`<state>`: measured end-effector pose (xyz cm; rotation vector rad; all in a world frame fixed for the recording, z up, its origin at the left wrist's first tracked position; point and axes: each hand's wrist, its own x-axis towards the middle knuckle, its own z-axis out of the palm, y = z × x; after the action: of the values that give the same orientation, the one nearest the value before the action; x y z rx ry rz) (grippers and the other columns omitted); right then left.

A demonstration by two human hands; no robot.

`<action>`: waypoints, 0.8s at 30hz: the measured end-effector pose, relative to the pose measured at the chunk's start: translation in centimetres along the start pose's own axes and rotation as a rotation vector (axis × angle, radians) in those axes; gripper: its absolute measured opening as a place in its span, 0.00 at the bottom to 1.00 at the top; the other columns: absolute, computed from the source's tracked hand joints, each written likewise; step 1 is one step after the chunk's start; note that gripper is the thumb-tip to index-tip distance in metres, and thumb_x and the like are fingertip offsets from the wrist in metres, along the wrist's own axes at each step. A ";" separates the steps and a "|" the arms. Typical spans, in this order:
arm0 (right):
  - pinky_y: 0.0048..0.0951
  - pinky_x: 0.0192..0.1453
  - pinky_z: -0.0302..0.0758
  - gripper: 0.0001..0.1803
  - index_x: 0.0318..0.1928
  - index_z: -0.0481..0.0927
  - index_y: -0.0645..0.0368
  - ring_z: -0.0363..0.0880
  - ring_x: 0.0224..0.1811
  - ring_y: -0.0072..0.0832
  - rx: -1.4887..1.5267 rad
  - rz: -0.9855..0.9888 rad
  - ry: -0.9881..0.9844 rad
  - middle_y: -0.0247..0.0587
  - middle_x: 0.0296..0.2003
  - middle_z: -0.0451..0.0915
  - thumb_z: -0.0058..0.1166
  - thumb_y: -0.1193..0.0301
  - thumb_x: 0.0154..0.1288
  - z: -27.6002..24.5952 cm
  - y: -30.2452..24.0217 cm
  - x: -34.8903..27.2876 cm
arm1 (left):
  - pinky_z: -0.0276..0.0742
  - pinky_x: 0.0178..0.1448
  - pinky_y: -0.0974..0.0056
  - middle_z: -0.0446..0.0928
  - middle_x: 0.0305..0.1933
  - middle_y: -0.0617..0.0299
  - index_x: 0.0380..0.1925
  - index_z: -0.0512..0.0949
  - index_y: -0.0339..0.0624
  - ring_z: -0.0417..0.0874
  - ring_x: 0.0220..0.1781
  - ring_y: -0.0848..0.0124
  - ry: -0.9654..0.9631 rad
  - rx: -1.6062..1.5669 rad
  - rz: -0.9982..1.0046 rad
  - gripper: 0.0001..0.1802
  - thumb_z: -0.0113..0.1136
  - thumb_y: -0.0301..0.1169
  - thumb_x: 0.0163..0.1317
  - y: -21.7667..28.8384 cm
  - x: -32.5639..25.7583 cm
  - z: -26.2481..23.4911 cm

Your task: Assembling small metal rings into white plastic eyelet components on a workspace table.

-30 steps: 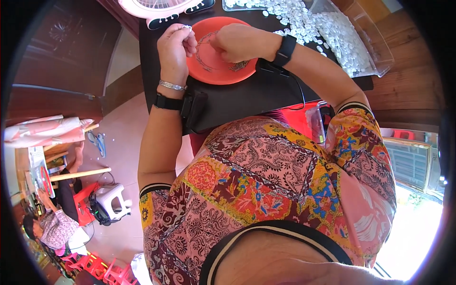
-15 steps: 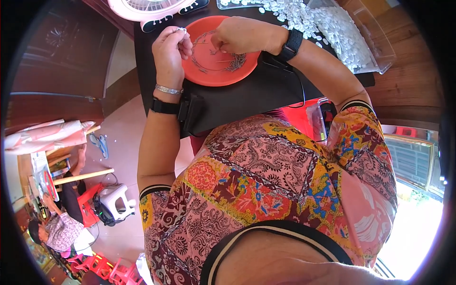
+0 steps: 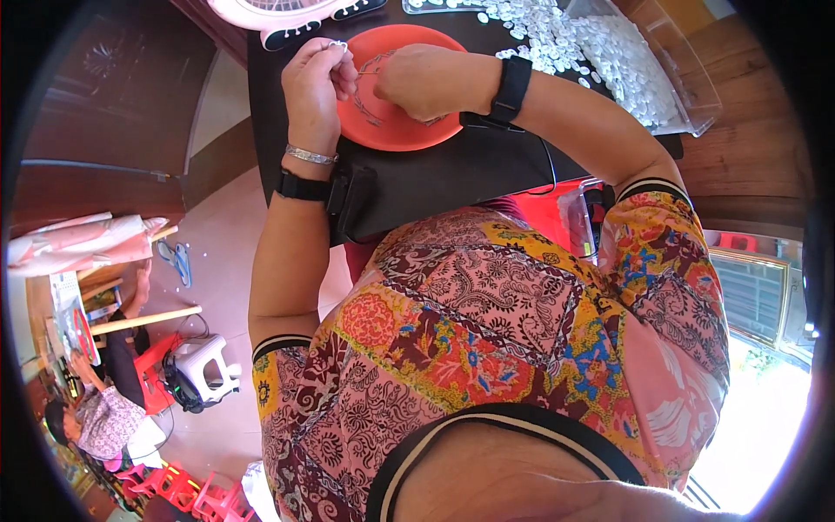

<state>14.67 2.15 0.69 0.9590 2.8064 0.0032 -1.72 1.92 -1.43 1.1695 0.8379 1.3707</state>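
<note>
My left hand (image 3: 315,85) pinches a small white bead (image 3: 337,44) at the fingertips above the far-left rim of the orange plate (image 3: 391,130); my right hand (image 3: 417,80) is closed over the plate, apparently gripping a fine thread, though it is too thin to confirm. The bead looks light, hard and slippery, best taken between thumb and forefinger. The plate rests on a dark table (image 3: 452,170); loose white beads (image 3: 600,52) lie far right beside a clear box (image 3: 687,87); pink fan (image 3: 278,10) at far left
</note>
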 end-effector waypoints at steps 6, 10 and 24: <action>0.41 0.35 0.73 0.10 0.32 0.77 0.64 0.77 0.32 0.45 0.204 0.047 0.126 0.49 0.25 0.78 0.53 0.77 0.43 -0.3 0.7 -0.5 | 0.60 0.21 0.75 0.73 0.17 0.65 0.21 0.75 0.40 0.70 0.16 0.79 0.025 -0.024 -0.012 0.09 0.51 0.29 0.59 0.2 0.0 0.2; 0.34 0.35 0.73 0.13 0.36 0.76 0.65 0.77 0.30 0.36 0.561 0.149 0.321 0.46 0.25 0.77 0.55 0.75 0.47 -0.9 2.4 -1.6 | 0.61 0.21 0.76 0.73 0.18 0.65 0.23 0.75 0.40 0.70 0.16 0.79 -0.026 -0.017 -0.043 0.09 0.51 0.30 0.59 0.5 -0.4 0.6; 0.17 0.35 0.76 0.10 0.40 0.80 0.63 0.77 0.30 0.15 1.520 0.199 0.569 0.32 0.30 0.81 0.55 0.68 0.64 -0.5 3.2 -3.7 | 0.56 0.22 0.76 0.67 0.16 0.69 0.25 0.73 0.38 0.63 0.17 0.82 -0.208 0.114 -0.113 0.10 0.49 0.31 0.63 1.5 -2.3 2.5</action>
<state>19.41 2.45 2.00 1.5686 2.7577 -2.3689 0.09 -0.89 0.25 1.3081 0.8280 1.1002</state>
